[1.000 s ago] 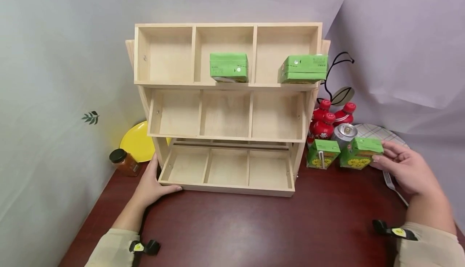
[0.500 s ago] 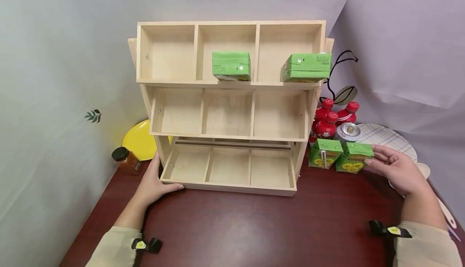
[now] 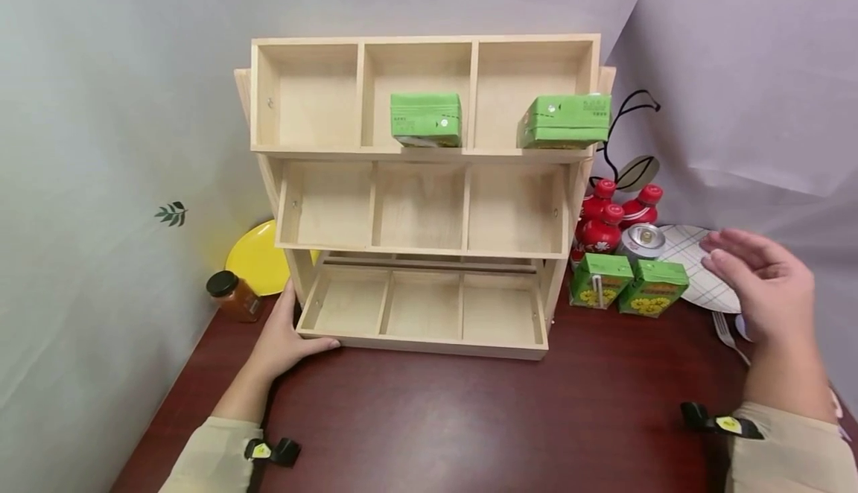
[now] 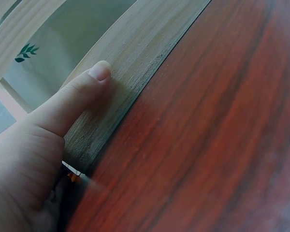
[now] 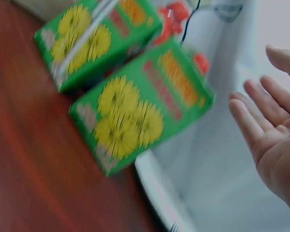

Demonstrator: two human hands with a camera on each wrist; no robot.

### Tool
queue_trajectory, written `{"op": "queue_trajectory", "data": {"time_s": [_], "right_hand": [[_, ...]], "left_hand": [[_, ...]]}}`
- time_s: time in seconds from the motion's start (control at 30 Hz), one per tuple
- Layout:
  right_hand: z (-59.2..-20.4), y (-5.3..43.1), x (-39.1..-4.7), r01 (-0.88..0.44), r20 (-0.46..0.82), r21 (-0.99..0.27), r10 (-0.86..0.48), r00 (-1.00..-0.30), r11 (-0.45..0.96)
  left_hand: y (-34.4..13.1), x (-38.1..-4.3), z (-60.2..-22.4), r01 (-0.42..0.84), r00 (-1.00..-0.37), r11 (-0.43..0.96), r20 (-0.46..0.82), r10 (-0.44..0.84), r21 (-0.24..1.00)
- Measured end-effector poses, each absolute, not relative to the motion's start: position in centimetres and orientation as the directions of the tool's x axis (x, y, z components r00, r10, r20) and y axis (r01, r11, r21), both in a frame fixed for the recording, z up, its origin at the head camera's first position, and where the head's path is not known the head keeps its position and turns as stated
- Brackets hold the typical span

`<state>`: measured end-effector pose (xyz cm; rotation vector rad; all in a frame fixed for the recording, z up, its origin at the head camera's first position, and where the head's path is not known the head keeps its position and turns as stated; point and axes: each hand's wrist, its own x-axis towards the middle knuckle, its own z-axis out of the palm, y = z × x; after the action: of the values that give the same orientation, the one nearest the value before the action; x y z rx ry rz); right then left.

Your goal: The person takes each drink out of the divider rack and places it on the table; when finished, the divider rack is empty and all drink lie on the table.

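Observation:
A three-tier wooden shelf rack [image 3: 421, 251] stands in the middle of the head view. My left hand [image 3: 278, 344] holds the front left corner of its bottom tier, the thumb [image 4: 82, 89] along the front board and the fingers at the side. My right hand [image 3: 771, 284] is in the air at the right, holding nothing, fingers relaxed. Left of it, apart from it, a green drink carton [image 3: 653, 288] with yellow flowers stands upright. Beside that is a second such carton [image 3: 599, 281] with a straw on its front. Two more cartons sit in the top tier's middle [image 3: 426, 117] and right [image 3: 568, 121] compartments.
Several red bottles [image 3: 601, 231] and a silver can [image 3: 641, 243] stand behind the cartons. A checkered plate [image 3: 704, 284] and a fork [image 3: 725, 333] are at the right. At the left are a yellow plate [image 3: 258, 255] and a black-lidded jar [image 3: 232, 297]. A wall covering rises behind the rack.
My right hand set the right carton next to the other one, released it and drew back to the right. My left hand stayed at the rack's corner.

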<state>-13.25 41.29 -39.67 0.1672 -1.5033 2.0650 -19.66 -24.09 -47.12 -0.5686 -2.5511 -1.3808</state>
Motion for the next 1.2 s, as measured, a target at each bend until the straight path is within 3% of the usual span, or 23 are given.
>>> {"op": "queue_trajectory", "data": {"time_s": [0.1,0.23,0.5,0.77,1.0,1.2], "right_hand": [[-38.1,39.9,-13.6,-0.593,0.48,-0.782,0.422,-0.769,-0.191],[-36.1,38.3,-14.0,-0.615,0.542,-0.783,0.383,-0.748,-0.094],[-30.9,35.4,-15.0,-0.74,0.688,-0.621,0.274,-0.672,-0.259],[-26.6,31.7,-16.0,-0.745,0.706,-0.651,0.246,-0.664,-0.145],[-24.2,26.7,-16.5,-0.787,0.774,-0.607,0.143,-0.617,-0.111],[-23.0,23.8,-17.1,-0.8,0.801,-0.598,-0.046,-0.597,-0.045]], "left_hand": [[-24.1,-19.7,-47.0,0.407,-0.913,0.494,0.33,0.239,0.768],[-24.1,-19.5,-47.1,0.398,-0.917,0.503,0.325,0.232,0.767],[-24.2,-19.5,-47.2,0.42,-0.907,0.501,0.344,0.241,0.757],[-24.2,-19.7,-47.2,0.41,-0.912,0.49,0.333,0.241,0.769],[-24.2,-19.7,-47.0,0.418,-0.908,0.488,0.34,0.244,0.766],[-24.2,-19.8,-47.2,0.412,-0.911,0.485,0.335,0.24,0.772]]}}
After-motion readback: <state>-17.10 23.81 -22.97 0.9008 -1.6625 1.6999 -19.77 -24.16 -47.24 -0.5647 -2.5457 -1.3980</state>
